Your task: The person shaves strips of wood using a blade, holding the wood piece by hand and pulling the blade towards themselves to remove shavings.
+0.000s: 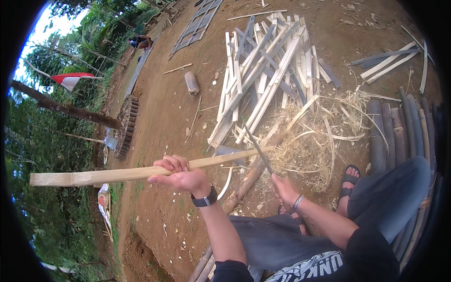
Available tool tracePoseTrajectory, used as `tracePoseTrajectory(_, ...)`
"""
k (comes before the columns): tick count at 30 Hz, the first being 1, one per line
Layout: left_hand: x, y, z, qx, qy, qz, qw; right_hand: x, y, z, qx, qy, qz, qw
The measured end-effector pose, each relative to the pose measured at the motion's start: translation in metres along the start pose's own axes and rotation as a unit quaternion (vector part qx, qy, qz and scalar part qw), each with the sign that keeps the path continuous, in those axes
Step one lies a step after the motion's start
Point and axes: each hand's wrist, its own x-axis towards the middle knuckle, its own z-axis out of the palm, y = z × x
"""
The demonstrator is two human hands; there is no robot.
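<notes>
My left hand (182, 176) is wrapped around a long pale bamboo strip (94, 176), which reaches out to the left and tapers toward the right. In my right hand (284, 189) is the handle of a long-bladed knife (259, 151), its blade angled up and to the left. The blade crosses the strip near its narrow right end; whether it touches the strip I cannot tell. Below that end a wooden pole (247, 182) lies slantwise on the ground. Curly bamboo shavings (314, 149) are heaped just beyond my right hand.
A stack of split bamboo strips (268, 70) lies on the dirt ahead. More strips (387, 63) are at the far right, beside dark bamboo poles (390, 134) near my leg. A short log (191, 83) stands off to the left. Another person (141, 42) is far back.
</notes>
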Motion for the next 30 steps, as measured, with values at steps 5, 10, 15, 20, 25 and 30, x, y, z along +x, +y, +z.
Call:
tracePoseTrajectory(5,0.007,-0.005,-0.004,-0.075,-0.116,-0.051,0.989,-0.043,-0.086,-0.001,0.024,-0.063,-0.142,0.988)
tracePoseTrajectory(10,0.032,-0.009,-0.039,-0.166,-0.197,-0.102,0.961,-0.057,-0.091,-0.008,-0.051,-0.03,-0.188,0.98)
tracePoseTrajectory(15,0.038,-0.008,-0.043,-0.155,-0.131,-0.118,0.972,-0.043,-0.043,0.026,-0.097,-0.032,-0.195,0.975)
tracePoseTrajectory(20,0.032,-0.011,-0.042,-0.131,-0.099,-0.109,0.98,-0.033,-0.013,0.069,-0.157,-0.035,-0.225,0.961)
tracePoseTrajectory(25,0.027,-0.006,-0.04,-0.095,-0.06,-0.093,0.989,-0.008,0.001,0.054,-0.251,0.02,-0.129,0.959)
tracePoseTrajectory(30,0.032,-0.013,-0.049,-0.102,-0.034,-0.093,0.99,-0.012,0.004,0.069,-0.233,0.027,-0.165,0.958)
